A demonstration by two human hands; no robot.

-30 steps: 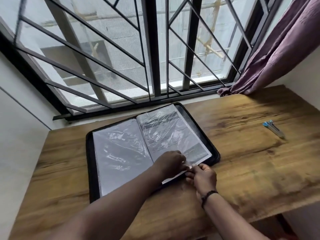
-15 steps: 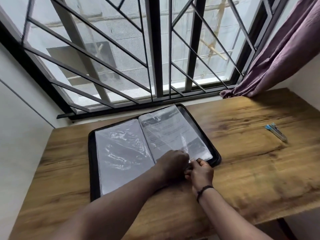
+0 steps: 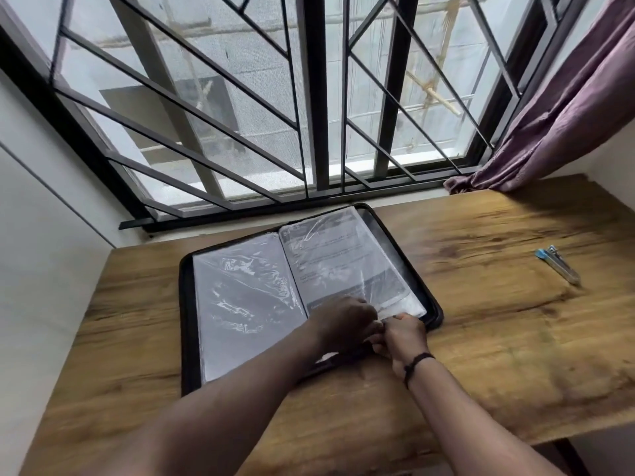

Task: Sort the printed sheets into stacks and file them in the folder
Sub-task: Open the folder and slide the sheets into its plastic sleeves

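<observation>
A wooden table (image 3: 498,355) fills the lower part of the frame, below a barred window (image 3: 309,97). Left of centre on it lies an open black folder (image 3: 185,321), its clear plastic sleeves spread like a book. The left-hand sleeve page (image 3: 247,304) looks blank and crinkled. The right-hand page holds a printed sheet (image 3: 343,262) with lines of text, inside its sleeve.

At the lower edge of that right page, near the frame's centre, the two hands meet. The left hand (image 3: 340,328) rests on the page with fingers curled at the sleeve's bottom edge. Touching it, the right hand (image 3: 402,338), a dark band on its wrist, pinches the sheet's lower corner.

At the right, well apart from the folder, lies a pen (image 3: 558,264). A purple curtain (image 3: 567,115) hangs at upper right.
</observation>
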